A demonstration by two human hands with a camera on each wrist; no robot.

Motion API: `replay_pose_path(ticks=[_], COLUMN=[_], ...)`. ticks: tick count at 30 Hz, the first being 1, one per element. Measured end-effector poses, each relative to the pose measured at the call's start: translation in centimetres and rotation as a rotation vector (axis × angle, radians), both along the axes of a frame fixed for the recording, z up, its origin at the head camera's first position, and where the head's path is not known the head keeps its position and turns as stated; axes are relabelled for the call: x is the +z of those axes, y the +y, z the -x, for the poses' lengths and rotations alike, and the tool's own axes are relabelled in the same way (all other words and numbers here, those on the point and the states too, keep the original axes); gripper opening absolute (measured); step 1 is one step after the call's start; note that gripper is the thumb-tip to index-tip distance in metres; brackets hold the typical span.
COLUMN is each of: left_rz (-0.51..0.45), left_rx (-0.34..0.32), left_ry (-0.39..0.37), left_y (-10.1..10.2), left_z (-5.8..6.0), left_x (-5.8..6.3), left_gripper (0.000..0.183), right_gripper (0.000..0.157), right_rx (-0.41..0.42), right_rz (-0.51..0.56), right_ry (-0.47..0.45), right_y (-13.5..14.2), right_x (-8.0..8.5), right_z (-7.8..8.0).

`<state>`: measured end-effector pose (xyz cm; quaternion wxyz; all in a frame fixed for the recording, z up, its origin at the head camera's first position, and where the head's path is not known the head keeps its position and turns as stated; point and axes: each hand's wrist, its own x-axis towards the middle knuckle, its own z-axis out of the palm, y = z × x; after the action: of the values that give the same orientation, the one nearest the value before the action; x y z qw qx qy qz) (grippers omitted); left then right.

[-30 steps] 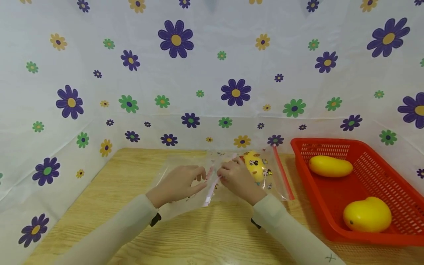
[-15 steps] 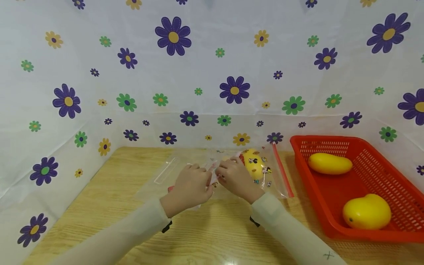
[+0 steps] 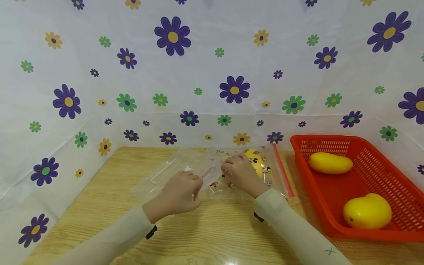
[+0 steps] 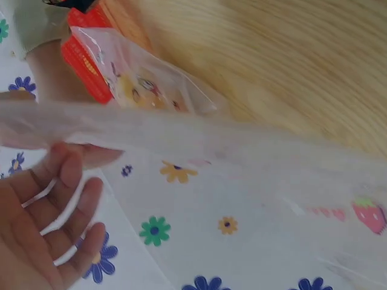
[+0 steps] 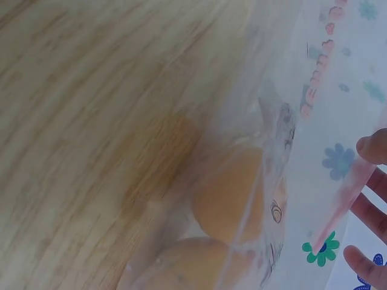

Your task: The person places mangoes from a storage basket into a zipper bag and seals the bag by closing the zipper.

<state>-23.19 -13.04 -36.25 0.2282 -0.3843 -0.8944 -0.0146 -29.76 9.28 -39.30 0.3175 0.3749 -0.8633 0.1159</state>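
Observation:
A clear zip bag (image 3: 165,173) with pink lettering and a strawberry print (image 4: 369,216) spreads over the table's middle. My left hand (image 3: 182,191) pinches its near edge; film partly veils the fingertips in the left wrist view. At the bag's pink-tinted strip (image 5: 344,196), my right hand (image 3: 243,175) grips between thumb and fingers. Behind and right of that hand lies a second clear bag (image 3: 269,184) with cartoon prints and a red zip edge (image 3: 283,171). Yellow mangoes (image 5: 227,199) show through its film.
To the right stands a red plastic basket (image 3: 314,198) with perforated sides. It holds two yellow mangoes, one at the back (image 3: 330,163) and one at the front (image 3: 367,211). A flowered white cloth (image 3: 198,66) encloses the wooden table (image 3: 205,235).
My left hand first came right, close to my right hand, then drew back left and nearer to me. The right hand shifted slightly right. The strip between them now shows, stretched slantwise.

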Motion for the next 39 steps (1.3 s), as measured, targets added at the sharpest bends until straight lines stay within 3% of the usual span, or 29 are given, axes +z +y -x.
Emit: replay_pose_path(ticks=[5, 8, 13, 18, 25, 30, 39], left_rz=[0.030, 0.066, 0.092, 0.100, 0.081, 0.072, 0.086], left_rx=[-0.141, -0.178, -0.144, -0.096, -0.115, -0.089, -0.068], left_ry=[-0.047, -0.103, -0.236, -0.361, -0.343, -0.327, -0.313], left_y=[-1.6, -2.6, -3.7, -3.5, -2.9, -3.2, -3.3], left_z=[1.1, 1.9, 2.7, 2.4, 1.8, 1.6, 1.0], left_x=[0.1, 0.5, 1.2, 1.3, 1.1, 1.1, 1.3], left_gripper=[0.019, 0.017, 0.016, 0.013, 0.022, 0.023, 0.017], right_gripper=[0.007, 0.006, 0.007, 0.008, 0.005, 0.006, 0.009], right_rx=[-0.017, -0.013, 0.001, 0.005, 0.023, 0.071, 0.104], right_rz=[-0.001, -0.001, 0.007, 0.010, -0.037, -0.054, -0.062], right_ry=[-0.042, -0.021, 0.021, 0.045, 0.121, 0.172, 0.187], right_y=[0.2, 0.0, -0.5, -1.4, -3.3, -4.0, -2.6], right_x=[0.1, 0.2, 0.5, 0.6, 1.1, 1.4, 2.2], right_z=[0.1, 0.0, -0.1, 0.0, -0.9, -1.9, -2.7])
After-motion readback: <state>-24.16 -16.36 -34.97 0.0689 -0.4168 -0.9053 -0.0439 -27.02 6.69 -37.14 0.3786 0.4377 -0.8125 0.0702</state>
